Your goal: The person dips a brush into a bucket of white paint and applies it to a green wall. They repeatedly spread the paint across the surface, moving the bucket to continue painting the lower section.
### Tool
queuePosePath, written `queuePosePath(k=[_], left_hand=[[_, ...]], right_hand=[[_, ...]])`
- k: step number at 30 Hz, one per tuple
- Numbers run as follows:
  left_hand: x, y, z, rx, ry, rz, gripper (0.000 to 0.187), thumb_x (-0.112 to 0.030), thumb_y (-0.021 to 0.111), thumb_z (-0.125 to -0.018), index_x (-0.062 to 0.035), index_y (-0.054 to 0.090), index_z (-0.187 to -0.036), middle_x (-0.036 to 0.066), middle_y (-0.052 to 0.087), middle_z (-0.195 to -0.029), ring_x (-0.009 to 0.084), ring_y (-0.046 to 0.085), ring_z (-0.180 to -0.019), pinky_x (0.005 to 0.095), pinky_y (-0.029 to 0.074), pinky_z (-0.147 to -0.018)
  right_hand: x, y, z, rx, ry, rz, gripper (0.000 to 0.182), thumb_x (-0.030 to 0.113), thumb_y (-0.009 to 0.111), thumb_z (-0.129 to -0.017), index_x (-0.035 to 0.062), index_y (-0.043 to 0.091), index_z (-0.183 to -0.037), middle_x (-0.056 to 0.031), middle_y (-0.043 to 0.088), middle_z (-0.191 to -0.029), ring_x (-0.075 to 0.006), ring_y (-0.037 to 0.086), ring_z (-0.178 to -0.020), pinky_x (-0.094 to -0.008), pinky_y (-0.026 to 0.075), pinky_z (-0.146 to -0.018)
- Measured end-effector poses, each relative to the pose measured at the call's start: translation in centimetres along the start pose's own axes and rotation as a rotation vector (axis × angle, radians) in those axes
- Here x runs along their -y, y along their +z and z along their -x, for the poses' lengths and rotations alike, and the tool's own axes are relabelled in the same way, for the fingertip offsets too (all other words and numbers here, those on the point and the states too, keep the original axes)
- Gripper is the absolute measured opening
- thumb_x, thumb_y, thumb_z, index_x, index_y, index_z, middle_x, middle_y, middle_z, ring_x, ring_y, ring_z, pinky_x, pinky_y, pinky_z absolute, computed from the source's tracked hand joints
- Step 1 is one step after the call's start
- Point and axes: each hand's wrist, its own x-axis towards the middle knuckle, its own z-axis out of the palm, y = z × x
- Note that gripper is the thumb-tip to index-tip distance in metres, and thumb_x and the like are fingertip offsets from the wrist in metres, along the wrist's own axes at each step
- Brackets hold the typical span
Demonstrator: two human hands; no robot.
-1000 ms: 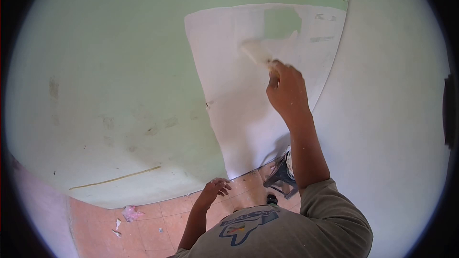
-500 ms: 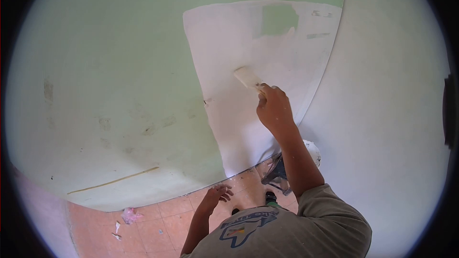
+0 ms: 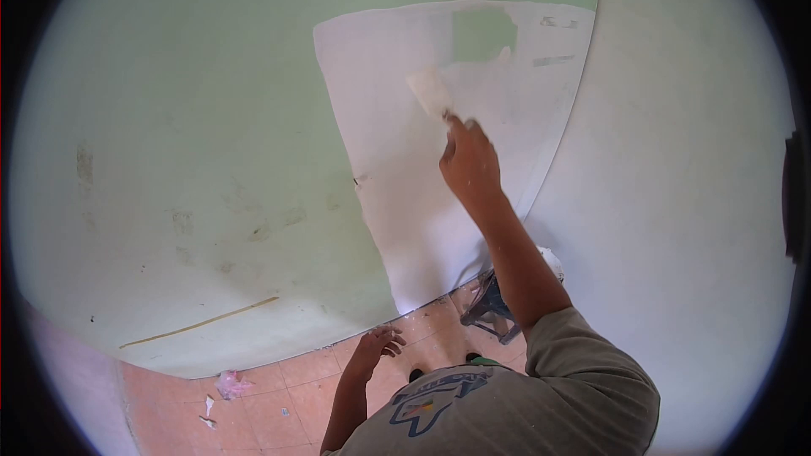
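Paintbrush clenched in right hand, against wall; left hand hangs released.

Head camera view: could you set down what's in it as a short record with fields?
Setting: corner of a room, pale green wall meeting a white wall
Painted patch: white area over the green, one small green rectangle left inside it
Right hand: raised, gripping a paintbrush whose bristles lie against the white patch
Left hand: hanging low, fingers spread, holding nothing
Floor: orange tiles with a pink scrap
By the corner: a dark stand, details unclear
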Motion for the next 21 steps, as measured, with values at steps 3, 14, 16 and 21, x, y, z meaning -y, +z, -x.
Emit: queuePosePath(k=[3,14,16,21], left_hand=[[0.4,0.9,0.0,-0.027,0.015,0.003,0.029,-0.022,0.051,-0.098,0.0006,0.061,-0.114,0.011,0.069,-0.096,0.0178,0.064,-0.079,0.0310,0.051,-0.075],[-1.0,5.5,-1.6,-0.026,0.011,0.001,0.026,-0.015,0.047,-0.098,0.0032,0.059,-0.112,0.014,0.068,-0.095,0.0205,0.064,-0.079,0.0320,0.052,-0.074],[-0.8,6.5,-2.1,-0.025,0.010,0.003,0.026,-0.015,0.048,-0.098,0.0031,0.059,-0.112,0.014,0.068,-0.095,0.0205,0.064,-0.079,0.0317,0.052,-0.074],[-0.1,8.9,-3.1,0.006,0.026,0.012,0.028,-0.019,0.050,-0.099,0.0034,0.060,-0.113,0.014,0.068,-0.095,0.0200,0.065,-0.079,0.0312,0.052,-0.074]], right_hand=[[-1.3,-0.4,3.5,0.167,0.101,0.029,0.034,0.001,0.058,-0.085,0.0048,0.061,-0.119,-0.0207,0.059,-0.089,-0.0381,0.065,-0.079,-0.0451,0.055,-0.068],[-1.1,-5.3,-6.8,-0.162,-0.068,-0.143,0.034,0.003,0.059,-0.088,0.0027,0.059,-0.122,-0.0205,0.058,-0.088,-0.0383,0.063,-0.077,-0.0462,0.052,-0.068],[-1.9,-3.8,-7.4,-0.081,-0.058,-0.062,0.043,0.001,0.060,-0.084,0.0038,0.056,-0.127,-0.0196,0.057,-0.090,-0.0365,0.064,-0.077,-0.0449,0.054,-0.067],[-4.3,-2.5,-2.6,0.098,0.006,0.021,0.048,0.001,0.062,-0.081,0.0044,0.056,-0.129,-0.0194,0.057,-0.094,-0.0354,0.065,-0.079,-0.0429,0.055,-0.069]])
